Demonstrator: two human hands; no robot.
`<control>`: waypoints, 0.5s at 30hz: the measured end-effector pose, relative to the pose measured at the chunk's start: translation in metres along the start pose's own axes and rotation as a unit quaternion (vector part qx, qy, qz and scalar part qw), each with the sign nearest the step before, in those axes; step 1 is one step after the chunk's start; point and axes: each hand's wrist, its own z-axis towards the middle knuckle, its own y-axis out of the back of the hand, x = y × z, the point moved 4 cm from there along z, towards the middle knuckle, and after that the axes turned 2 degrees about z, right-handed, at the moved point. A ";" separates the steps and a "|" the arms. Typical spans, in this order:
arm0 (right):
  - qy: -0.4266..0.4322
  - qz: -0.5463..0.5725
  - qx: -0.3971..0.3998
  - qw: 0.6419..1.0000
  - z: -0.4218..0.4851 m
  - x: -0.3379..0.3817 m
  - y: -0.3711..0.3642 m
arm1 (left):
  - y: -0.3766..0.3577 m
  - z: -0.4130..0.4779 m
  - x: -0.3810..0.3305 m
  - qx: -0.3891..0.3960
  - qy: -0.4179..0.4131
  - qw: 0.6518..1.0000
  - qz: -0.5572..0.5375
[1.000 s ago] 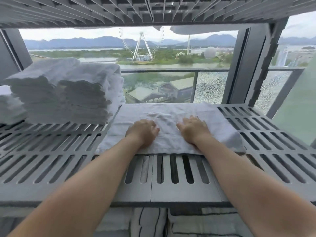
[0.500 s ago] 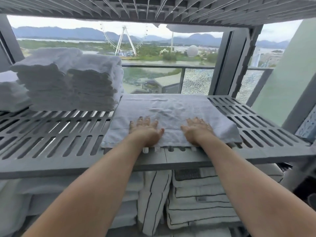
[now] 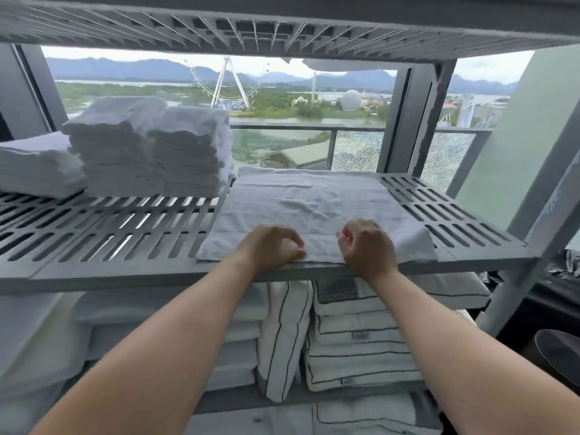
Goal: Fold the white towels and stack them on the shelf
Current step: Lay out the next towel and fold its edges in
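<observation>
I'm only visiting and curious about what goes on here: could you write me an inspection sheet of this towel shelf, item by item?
Surface: grey slotted shelf, with another shelf above it.
Job's things: white towel spread flat at the front; tall stack of folded towels at the back left; lower stack at the far left.
Clutter: striped linens piled on the shelf below.
Hands: left hand and right hand at the towel's near edge with fingers curled; grip unclear.
Cables: nothing seen.
Surroundings: window with a balcony rail; Ferris wheel outside.
</observation>
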 end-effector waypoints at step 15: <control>0.113 0.060 0.134 0.983 -0.043 -0.032 0.033 | 0.005 -0.008 -0.033 0.056 0.040 0.971 0.229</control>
